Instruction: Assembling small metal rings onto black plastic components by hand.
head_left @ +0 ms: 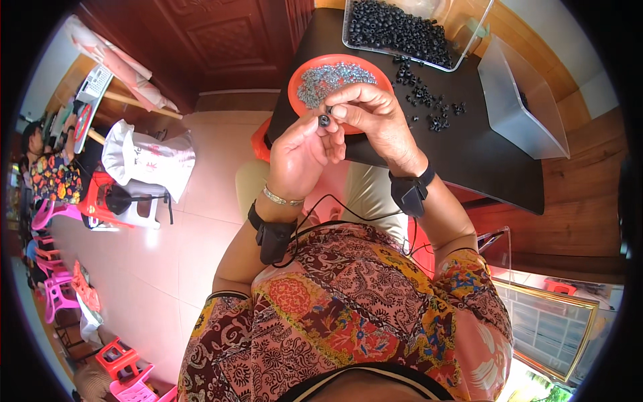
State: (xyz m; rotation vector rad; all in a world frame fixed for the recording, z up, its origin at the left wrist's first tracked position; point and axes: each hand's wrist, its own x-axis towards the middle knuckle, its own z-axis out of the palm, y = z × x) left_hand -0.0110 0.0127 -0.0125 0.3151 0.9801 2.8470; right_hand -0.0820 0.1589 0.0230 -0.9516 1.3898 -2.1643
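Black part [324, 121] in fingers [351, 115]; white bag [173, 166] bears lettering.

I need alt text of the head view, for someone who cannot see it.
A left hand holds a small black part, the right hand close beside it. Beyond, a dark table bears an orange dish of metal pieces, loose black parts and a clear bin of more.

Nearest the left fingers [335, 142], the person wears a pale, patterned bracelet [276, 197], then a strapped black box [273, 244]; below the right fingers [362, 95] sits another black box [408, 195] on a dark band. A thin black cable [329, 196] curves between. Farther below the fingers comes a patchwork-print top [348, 295] in pink, maroon and yellow, its neckline [348, 370] black with a cream stripe; pale trousers [365, 184] show nearer.
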